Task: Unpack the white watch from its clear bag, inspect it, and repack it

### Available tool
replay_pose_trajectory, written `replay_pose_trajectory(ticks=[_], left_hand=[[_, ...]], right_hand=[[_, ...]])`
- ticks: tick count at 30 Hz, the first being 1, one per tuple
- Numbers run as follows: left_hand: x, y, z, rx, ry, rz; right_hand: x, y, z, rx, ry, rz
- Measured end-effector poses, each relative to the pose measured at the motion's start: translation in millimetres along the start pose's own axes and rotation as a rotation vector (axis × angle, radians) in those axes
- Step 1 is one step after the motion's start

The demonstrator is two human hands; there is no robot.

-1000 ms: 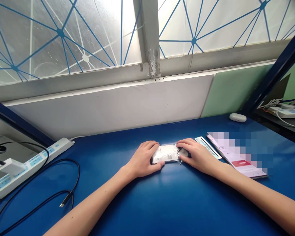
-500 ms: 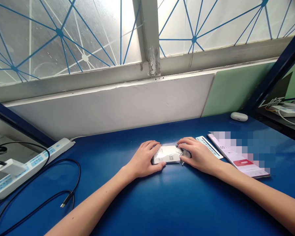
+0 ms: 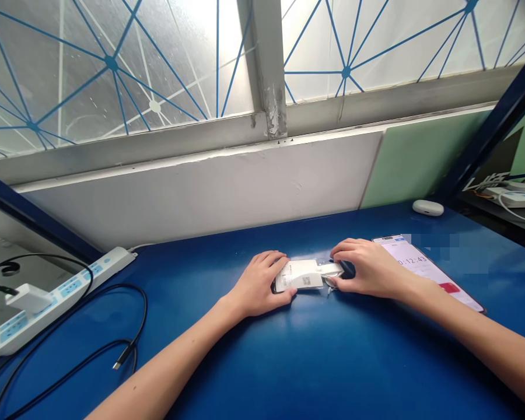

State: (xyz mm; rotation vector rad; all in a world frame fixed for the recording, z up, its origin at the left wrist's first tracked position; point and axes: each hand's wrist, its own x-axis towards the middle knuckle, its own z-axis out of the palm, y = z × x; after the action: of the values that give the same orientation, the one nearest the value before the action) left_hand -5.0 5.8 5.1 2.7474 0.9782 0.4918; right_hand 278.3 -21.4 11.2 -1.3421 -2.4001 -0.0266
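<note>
A small white packet [image 3: 300, 275] with printed labels lies flat on the blue table [image 3: 289, 361], with a clear plastic end [image 3: 330, 269] sticking out to its right. My left hand [image 3: 258, 286] curls round the packet's left end and holds it down. My right hand [image 3: 370, 269] pinches the clear plastic end and a dark piece beneath it. Both forearms rest low over the table.
A phone [image 3: 424, 269] with a lit timer screen lies just right of my right hand. A white earbud case [image 3: 427, 207] sits by the back wall. At the left lie a white power strip [image 3: 56, 297] with a plugged charger [image 3: 26, 297] and a loose black cable [image 3: 114, 350].
My right hand has slid a little to the right, drawing the clear plastic end out from the packet. It now covers the small card beside the phone. My left hand stays put.
</note>
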Motion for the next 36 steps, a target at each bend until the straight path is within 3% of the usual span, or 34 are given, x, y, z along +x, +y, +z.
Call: replay_pose_trajectory(ticks=[6,12,21,29,33,36], left_hand=[[-0.7,-0.6,1.1,-0.007,0.003,-0.003],[-0.9,-0.7,4.1,-0.015,0.023,-0.009],[0.2,2.3,2.1,-0.007,0.004,-0.015],[0.0,0.7,3.7,-0.006,0.022,-0.011],[0.4,0.8,2.7,-0.005,0.030,-0.023],[0.4,0.4,2.6,-0.011,0.030,-0.029]], right_hand=[[-4.0,3.6,9.5,0.070,0.050,-0.038],[-6.3,-0.8,22.5,0.235,-0.014,-0.047],[-6.0,3.3,4.4,0.233,-0.144,-0.003],[-6.7,-1.2,14.2,0.251,-0.092,-0.079],[-5.4,4.0,7.5,0.168,-0.099,-0.041],[-3.0,10.9,-0.8,0.091,-0.020,0.006]])
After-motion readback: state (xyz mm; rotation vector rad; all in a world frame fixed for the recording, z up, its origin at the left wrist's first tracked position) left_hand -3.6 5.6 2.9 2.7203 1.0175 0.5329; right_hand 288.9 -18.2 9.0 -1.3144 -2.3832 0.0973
